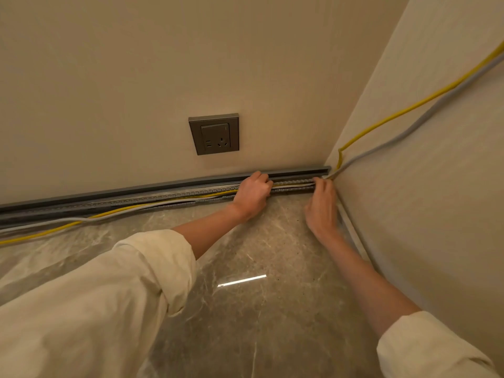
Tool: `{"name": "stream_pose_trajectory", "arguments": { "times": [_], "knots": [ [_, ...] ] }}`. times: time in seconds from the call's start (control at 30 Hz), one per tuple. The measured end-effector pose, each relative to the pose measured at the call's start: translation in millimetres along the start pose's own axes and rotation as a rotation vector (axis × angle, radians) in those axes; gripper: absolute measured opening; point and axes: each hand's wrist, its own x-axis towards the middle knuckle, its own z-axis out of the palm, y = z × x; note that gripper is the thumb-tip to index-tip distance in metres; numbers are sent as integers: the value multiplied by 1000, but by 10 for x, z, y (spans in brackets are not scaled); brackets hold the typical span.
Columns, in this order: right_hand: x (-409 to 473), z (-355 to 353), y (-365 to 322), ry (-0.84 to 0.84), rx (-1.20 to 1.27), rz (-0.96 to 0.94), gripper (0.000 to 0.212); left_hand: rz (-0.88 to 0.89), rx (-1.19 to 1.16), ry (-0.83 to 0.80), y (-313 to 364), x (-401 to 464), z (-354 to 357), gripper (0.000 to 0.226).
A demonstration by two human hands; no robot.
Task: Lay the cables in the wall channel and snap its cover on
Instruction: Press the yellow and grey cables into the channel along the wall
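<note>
Both hands — left hand (253, 193), right hand (321, 203) — curl onto the yellow and grey cables (293, 183) in the grey plastic wall channel (163, 190); leftward slack lies on the floor — it may spring out.

Two cables, one yellow (395, 113), one grey (425, 118); one channel (136, 192); one socket (214, 134); two hands (252, 195) (321, 205).

Both arms reach forward and down, cream sleeves pushed up past the forearms. The left hand (252, 193) is knuckles up with fingers curled; the right hand (321, 205) stretches ahead, fingertips pinched together.
</note>
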Motion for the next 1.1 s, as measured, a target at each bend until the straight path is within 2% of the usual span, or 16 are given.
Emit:
{"name": "stream_pose_trajectory", "arguments": {
  "times": [0.07,0.17,0.33,0.53,0.67,0.83,0.93,1.1],
  "knots": [
    [-6,45,32,-102,-147,-182,69,4,16,-9,-5,-4,-4,21],
    [18,75,62,-177,-268,-272,75,10,31,-28,-21,-22,-32,22],
    [-20,90,7,-245,-307,-207,72,21,77,-70,-78,-106,-61,29],
    [-89,91,-48,-298,-347,-185,76,-41,70,2,-323,-488,-88,30],
    [-97,74,-111,-298,-349,-160,70,-143,23,64,-626,-857,-176,29],
    [-125,49,-225,-330,-377,-128,73,-245,54,129,-1084,-1420,-347,29],
    [-140,50,-330,-328,-394,-102,72,-314,107,128,-1341,-1695,-441,29],
    [-274,138,-611,-333,-390,-17,73,-300,134,60,-1478,-1784,-483,30]
  ]
}}
